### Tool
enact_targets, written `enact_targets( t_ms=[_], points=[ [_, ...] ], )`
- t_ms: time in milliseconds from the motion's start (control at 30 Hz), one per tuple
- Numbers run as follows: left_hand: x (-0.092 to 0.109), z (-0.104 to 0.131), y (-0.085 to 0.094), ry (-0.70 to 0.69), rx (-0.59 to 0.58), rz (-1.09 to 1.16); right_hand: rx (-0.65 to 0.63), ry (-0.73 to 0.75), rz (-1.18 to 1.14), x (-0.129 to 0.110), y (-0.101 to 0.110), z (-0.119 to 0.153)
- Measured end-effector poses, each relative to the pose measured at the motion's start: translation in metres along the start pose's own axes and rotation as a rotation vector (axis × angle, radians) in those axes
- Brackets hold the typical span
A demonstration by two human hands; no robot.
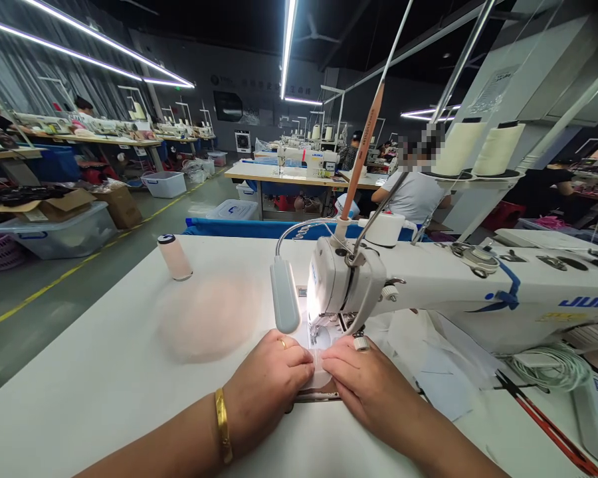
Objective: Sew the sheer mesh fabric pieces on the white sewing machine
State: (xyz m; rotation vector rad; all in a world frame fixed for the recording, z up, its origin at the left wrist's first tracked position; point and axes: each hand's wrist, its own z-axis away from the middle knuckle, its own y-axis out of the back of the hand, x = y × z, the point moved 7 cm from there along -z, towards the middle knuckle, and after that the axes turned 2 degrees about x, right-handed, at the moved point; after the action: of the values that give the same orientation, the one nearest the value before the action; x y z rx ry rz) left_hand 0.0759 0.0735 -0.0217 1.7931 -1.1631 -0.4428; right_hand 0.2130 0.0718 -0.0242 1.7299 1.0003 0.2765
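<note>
Clamping pale cloth in fingers of left hand and right hand just in front of the sewing machine, apparently midway, showing nothing finished yet.

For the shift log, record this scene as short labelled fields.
Left hand: wide gold-coloured bangle at wrist, fingertips on small pale sheer piece
Right hand: fingertips at that same piece
Machine: white metal JUKI sewing machine, slim grey lamp at its left
Farther left: peach cylindrical thread spool; blurred peach rounded heap, material unclear
Far right: coiled pale-green cord
</note>
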Motion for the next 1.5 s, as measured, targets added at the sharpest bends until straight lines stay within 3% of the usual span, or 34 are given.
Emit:
enact_targets(
  t_ms=[567, 900, 1033, 1133, 1267, 1400, 1500],
  points=[
    [-0.02, -0.006, -0.005, 0.072, 0.019, -0.109, -0.055, -0.11, 0.084, 0.017, -0.011, -0.002],
    [-0.025, -0.007, -0.008, 0.115, 0.002, -0.11, 0.062, -0.136, 0.149, 0.016, 0.0, -0.005],
    [-0.026, -0.009, -0.007, 0.167, -0.058, -0.078, 0.073, -0.134, 0.156, 0.015, 0.001, -0.005],
    [-0.031, -0.012, -0.005, 0.294, -0.163, -0.041, 0.069, -0.116, 0.135, 0.016, -0.001, -0.004],
    [-0.033, -0.015, -0.001, 0.387, -0.269, -0.129, 0.068, -0.059, 0.056, 0.014, -0.004, -0.002],
    [-0.022, -0.017, 0.011, 0.34, -0.221, -0.264, 0.021, 0.035, -0.128, 0.0, -0.002, -0.004],
    [-0.01, -0.014, 0.015, 0.25, -0.246, -0.222, -0.022, 0.052, -0.199, -0.007, 0.0, -0.005]
  ],
)
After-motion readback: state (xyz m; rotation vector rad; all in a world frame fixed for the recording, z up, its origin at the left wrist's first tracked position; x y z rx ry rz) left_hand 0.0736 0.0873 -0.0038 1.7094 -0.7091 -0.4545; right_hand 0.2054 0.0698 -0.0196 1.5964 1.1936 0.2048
